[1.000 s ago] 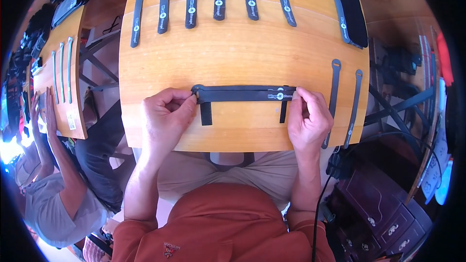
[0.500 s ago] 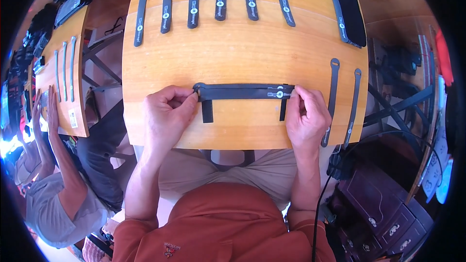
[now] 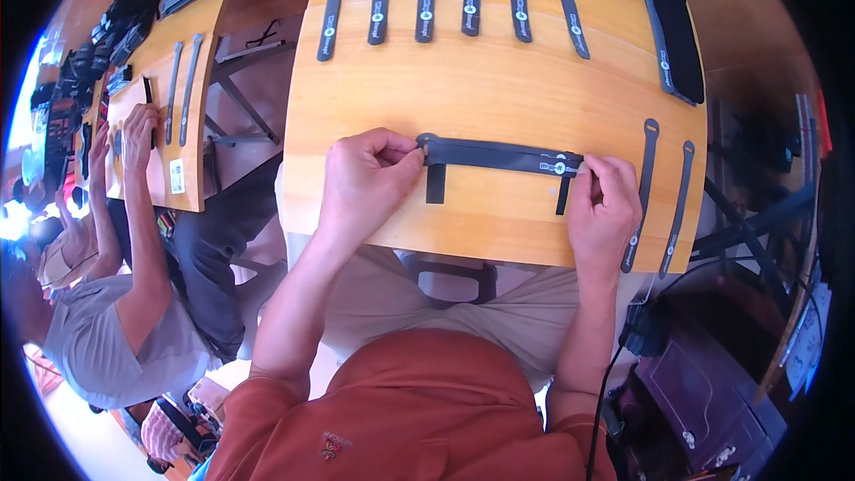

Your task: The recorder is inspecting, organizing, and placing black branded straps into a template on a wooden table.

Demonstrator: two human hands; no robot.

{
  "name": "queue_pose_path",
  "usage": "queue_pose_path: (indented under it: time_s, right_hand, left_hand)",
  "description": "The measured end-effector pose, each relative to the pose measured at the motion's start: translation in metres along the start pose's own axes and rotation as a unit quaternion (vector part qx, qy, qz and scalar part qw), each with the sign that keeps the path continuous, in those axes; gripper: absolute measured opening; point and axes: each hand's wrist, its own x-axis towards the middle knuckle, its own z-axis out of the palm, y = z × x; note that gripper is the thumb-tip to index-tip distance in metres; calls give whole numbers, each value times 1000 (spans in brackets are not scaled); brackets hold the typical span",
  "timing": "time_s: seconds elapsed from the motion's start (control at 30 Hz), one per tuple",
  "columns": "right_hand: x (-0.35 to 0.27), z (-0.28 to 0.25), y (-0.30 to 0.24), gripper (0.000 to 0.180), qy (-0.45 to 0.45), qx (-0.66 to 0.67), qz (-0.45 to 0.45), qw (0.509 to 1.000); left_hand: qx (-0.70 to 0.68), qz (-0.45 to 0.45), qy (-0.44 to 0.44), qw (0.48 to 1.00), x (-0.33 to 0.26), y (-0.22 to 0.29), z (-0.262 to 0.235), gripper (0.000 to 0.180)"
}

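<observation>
A dark grey hook-and-loop strap (image 3: 494,155) with a slotted left end stretches between my hands, close above or on the wooden table. At its slotted end, my left hand (image 3: 370,180) pinches it between thumb and fingers. My right hand (image 3: 607,207) grips the other end, beside a round pale logo. A second strap edge shows along the upper side, so it seems to lie on another strap. Two short black strips, one on the left (image 3: 435,184) and one on the right (image 3: 563,196), stick out beneath it toward me.
Several similar straps, one here (image 3: 470,0), lie in a row on the table's (image 3: 383,98) far side. Two more straps (image 3: 646,187) lie right of my right hand. A black strap stack (image 3: 674,40) sits at the far right. A co-worker's hand (image 3: 140,129) is at the left table.
The view has swung, shifting the table rightward in the picture. Both my hands keep their hold on the strap's ends. The co-worker's hand has moved to a dark strip.
</observation>
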Motion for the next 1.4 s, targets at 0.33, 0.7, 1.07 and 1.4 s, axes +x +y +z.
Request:
queue_pose_path:
  time_s: [0.33,0.7,1.07,1.4]
  right_hand:
    - [-1,-2,-1,12,-1,-8,-20,1000]
    - [-1,-1,0,10,10,-5,-41,999]
    - [-1,0,1,9,32,1,-45,998]
    - [-20,8,-59,36,-108,-189,-212,953]
  left_hand:
    - [89,56,13,994,-4,6,-1,13]
    - [95,71,27,993,-5,5,-4,17]
    - [281,341,135,887,-31,-3,6,20]
    - [419,431,28,799,-39,-14,11,49]
